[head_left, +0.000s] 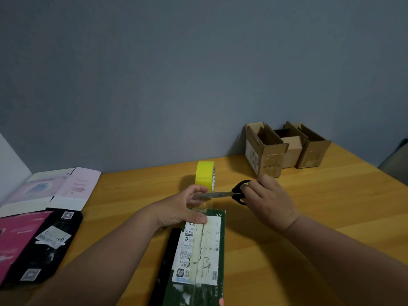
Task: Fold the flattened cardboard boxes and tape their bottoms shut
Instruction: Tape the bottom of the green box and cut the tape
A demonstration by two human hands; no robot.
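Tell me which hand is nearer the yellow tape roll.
Left. The left hand sits just in front of the yellow tape roll, fingertips almost under it. The right hand, holding the scissors, is off to the roll's right, farther away.

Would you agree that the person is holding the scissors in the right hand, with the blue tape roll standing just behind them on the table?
Not quite: in the head view the tape roll is yellow, not blue. The rest holds: the right hand holds the scissors, and the roll stands behind them on the table.
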